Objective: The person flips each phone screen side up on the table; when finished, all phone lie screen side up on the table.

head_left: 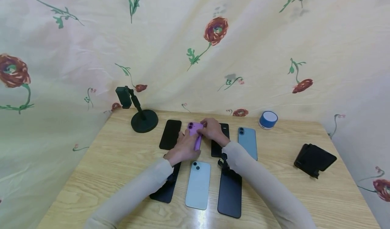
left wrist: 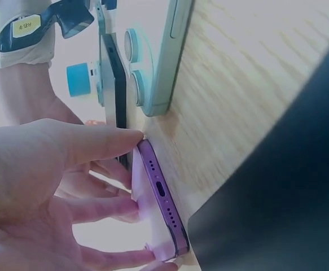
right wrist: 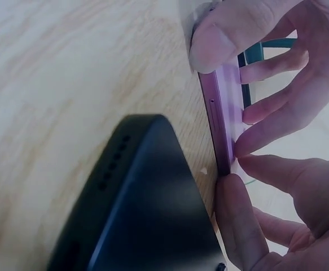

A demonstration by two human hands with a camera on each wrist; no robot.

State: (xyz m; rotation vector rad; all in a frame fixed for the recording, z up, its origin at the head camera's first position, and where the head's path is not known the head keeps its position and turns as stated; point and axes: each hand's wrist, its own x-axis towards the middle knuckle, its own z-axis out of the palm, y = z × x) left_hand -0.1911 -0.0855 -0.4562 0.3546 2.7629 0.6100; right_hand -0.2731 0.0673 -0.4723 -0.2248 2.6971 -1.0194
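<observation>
From where I stood, a black stand (head_left: 144,120) rose at the left of the wooden table (head_left: 103,151). Left of centre lay a black phone (head_left: 170,134), with a dark phone (head_left: 164,190) below it, partly under the left arm. The left hand (head_left: 184,145) was clamped on the near end of a purple phone (head_left: 196,127) at the centre of the frame, thumb at 1 corner, fingers across its back. A pale blue phone (head_left: 198,185) lay below. The right hand (head_left: 212,130) pinched the purple phone's far right corner, above a black-backed phone (head_left: 224,131). Lower right of centre was a dark blue phone (head_left: 230,195); farther right, a blue phone (head_left: 248,141).

The step in hand seemed to be setting the purple phone straight among the 4 upper phones, with 3 below. Whether it touched the wood, I could not tell. The next move, I judged, called for lowering it flat if needed, then loosening 2 grips evenly without nudging its neighbours.
</observation>
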